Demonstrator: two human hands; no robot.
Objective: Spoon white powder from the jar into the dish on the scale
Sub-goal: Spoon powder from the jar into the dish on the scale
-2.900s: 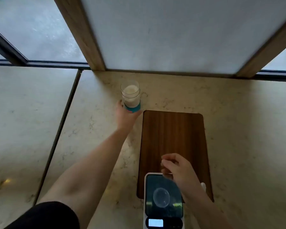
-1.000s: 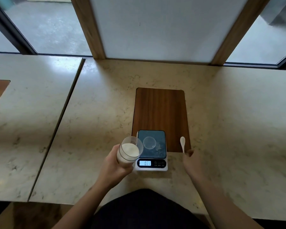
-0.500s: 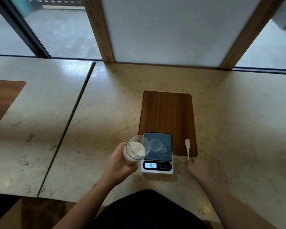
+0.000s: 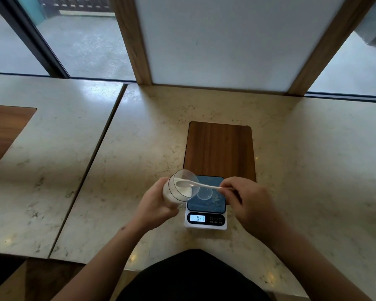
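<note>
My left hand (image 4: 155, 206) grips a clear jar (image 4: 178, 189) of white powder, tilted with its open mouth toward the right, just left of the scale. My right hand (image 4: 245, 198) pinches the handle of a white plastic spoon (image 4: 195, 185), whose bowl lies inside the jar's mouth on the powder. A small clear dish (image 4: 205, 194) rests on the dark platform of the white digital scale (image 4: 206, 221), partly behind the jar's rim and under the spoon handle. The lit display reads 031.
The scale stands at the near end of a dark wooden board (image 4: 219, 148) set in a pale marble counter (image 4: 313, 161). A seam runs down the counter at the left, with another wood inset (image 4: 2, 131) beyond. Window frames close off the back.
My right hand picked the spoon up from the board beside the scale and carried it left into the jar's mouth. The jar stays tilted in my left hand.
</note>
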